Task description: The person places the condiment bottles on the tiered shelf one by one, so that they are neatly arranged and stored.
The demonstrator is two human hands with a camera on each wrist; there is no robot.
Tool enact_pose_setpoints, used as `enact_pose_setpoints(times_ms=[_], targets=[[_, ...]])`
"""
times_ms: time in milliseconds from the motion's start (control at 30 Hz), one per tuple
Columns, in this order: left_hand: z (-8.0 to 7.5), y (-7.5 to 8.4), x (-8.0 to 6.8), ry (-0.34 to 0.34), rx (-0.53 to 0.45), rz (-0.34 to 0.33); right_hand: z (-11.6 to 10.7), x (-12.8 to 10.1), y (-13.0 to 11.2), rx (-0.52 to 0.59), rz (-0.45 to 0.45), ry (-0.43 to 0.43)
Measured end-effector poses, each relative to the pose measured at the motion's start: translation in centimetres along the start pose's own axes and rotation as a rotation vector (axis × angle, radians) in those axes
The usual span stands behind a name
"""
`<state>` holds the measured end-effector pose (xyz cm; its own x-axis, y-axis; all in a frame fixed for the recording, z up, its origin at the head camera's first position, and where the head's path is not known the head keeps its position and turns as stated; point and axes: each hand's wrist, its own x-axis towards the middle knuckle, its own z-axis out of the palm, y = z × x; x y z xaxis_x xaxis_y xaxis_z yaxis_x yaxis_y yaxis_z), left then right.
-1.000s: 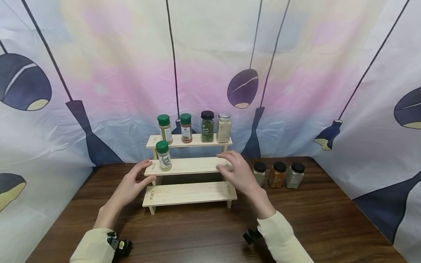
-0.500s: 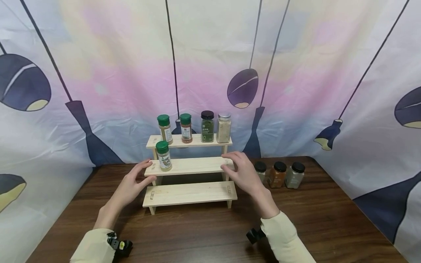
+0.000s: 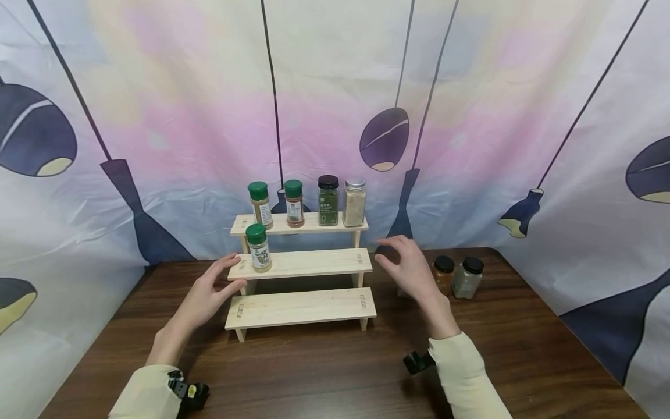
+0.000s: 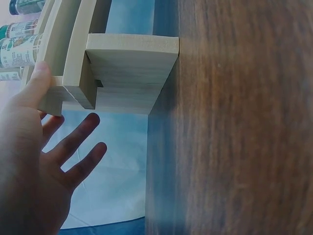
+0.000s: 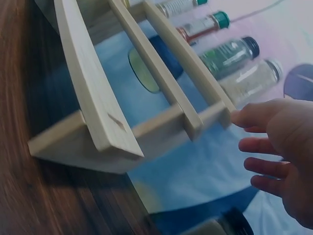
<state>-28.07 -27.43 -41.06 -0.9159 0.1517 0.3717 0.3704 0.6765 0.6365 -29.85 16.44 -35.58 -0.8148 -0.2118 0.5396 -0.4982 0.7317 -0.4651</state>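
Right hand (image 3: 413, 269) now off rack (image 3: 300, 263)

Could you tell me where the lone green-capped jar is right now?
In the head view, the green-capped jar stands on the rack's middle shelf, at its left end, beside the left hand.

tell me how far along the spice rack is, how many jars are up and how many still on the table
Done: five jars stand on the wooden rack, four on the top step and a green-capped jar on the middle step. In hand: nothing is held; the left hand touches the middle step's left end, and the right hand is open beside the table jars. Left: two table jars show; the bottom step is bare.
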Motion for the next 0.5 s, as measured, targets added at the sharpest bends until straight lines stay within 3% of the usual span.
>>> enact_pose_setpoints(times_ms=[500], targets=[[-0.1, 0.1, 0.1, -0.008, -0.005, -0.006, -1.6, -0.2, 3.8, -0.092, 0.073, -0.069]])
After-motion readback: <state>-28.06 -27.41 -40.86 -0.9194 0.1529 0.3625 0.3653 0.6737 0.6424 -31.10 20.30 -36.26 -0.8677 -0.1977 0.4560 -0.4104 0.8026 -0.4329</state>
